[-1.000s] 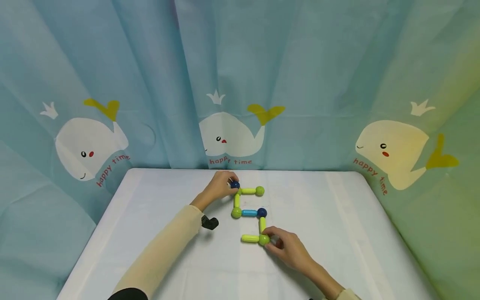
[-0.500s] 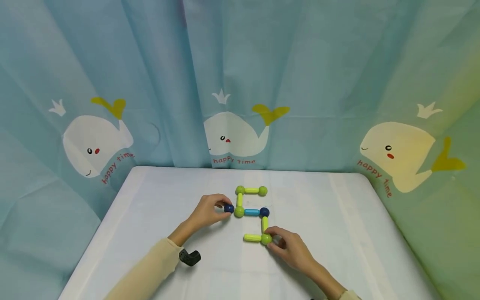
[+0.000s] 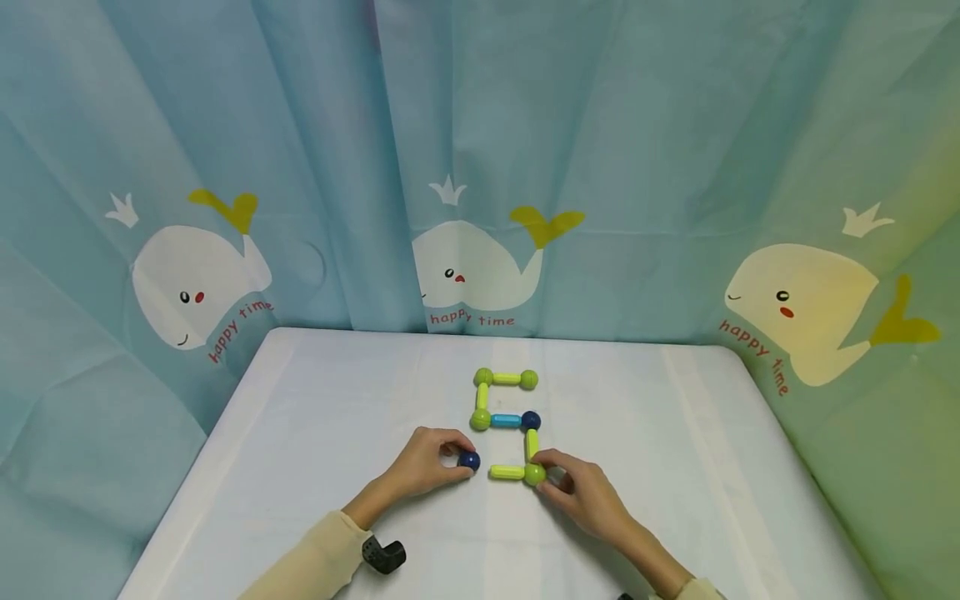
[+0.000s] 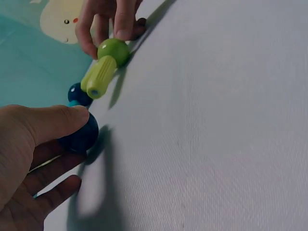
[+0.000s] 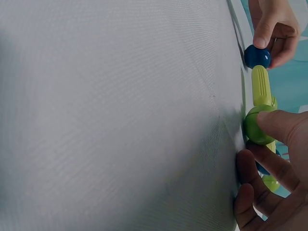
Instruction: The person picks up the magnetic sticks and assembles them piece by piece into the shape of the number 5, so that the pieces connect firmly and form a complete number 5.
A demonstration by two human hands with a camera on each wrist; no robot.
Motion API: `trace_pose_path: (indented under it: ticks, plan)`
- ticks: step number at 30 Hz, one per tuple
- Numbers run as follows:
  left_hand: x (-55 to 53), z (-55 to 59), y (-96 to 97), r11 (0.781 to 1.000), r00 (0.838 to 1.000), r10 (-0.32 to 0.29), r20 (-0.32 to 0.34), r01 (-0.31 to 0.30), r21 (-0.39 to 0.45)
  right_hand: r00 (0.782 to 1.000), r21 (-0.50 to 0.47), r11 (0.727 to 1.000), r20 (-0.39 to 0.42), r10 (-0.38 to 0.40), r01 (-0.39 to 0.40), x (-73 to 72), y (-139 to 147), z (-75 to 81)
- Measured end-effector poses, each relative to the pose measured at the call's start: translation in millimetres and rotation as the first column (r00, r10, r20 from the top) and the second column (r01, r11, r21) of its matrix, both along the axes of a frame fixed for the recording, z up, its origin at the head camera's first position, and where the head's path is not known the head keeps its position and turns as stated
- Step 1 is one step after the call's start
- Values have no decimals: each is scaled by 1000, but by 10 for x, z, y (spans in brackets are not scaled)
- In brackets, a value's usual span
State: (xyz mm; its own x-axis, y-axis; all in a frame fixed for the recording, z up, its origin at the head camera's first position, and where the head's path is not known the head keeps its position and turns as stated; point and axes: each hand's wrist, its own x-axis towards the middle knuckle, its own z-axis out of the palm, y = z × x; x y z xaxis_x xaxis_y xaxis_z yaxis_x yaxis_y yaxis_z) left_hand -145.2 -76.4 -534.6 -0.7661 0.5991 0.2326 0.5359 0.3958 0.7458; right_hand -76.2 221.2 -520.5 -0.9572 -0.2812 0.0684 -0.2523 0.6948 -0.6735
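Between thumb and fingers my left hand (image 3: 427, 463) pinches a dark blue ball (image 3: 469, 461), a small gap away from the free end of a lime rod (image 3: 507, 472). My right hand (image 3: 585, 493) pinches the green ball (image 3: 535, 474) at that rod's other end. From this green ball a second lime rod (image 3: 532, 444) runs up to another dark blue ball (image 3: 531, 420). A light blue rod (image 3: 506, 421) links it leftward to a green ball (image 3: 481, 419). Further lime rods and green balls continue to the top, forming an S-like chain. In the left wrist view the held blue ball (image 4: 82, 137) sits under the thumb.
The pieces lie on a white-covered table (image 3: 360, 375). Behind it hangs a blue-green curtain (image 3: 637, 167) printed with whales. A black camera mount (image 3: 384, 556) sticks out from the left sleeve, low over the table.
My left hand has carried the dark blue ball from the chain's upper left corner down toward the lower lime rod. The right hand stays at the bottom green ball; the view has shifted slightly.
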Motion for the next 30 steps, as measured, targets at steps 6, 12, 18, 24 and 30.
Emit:
trace_pose_path:
  ticks: [6, 12, 18, 24, 30]
  plan:
    - [17, 34, 34, 1000, 1000, -8, 21, 9, -14, 1000, -3, 1000, 8, -1, 1, -3, -15, 13]
    - [23, 25, 66, 999, 999, -31, 18, 31, 6, 1000, -1, 1000, 7, 4, -4, -26, -15, 7]
    - [32, 18, 112, 999, 999, -45, 23, 45, 8, 1000, -1, 1000, -4, 10, -10, -39, -26, -10]
    - [43, 30, 119, 999, 999, -40, 37, 40, 2, 1000, 10, 1000, -13, 6, -6, -27, -37, 11]
    - [26, 1, 129, 999, 998, -50, 44, 49, 8, 1000, 13, 1000, -11, -7, 7, -18, -40, 28]
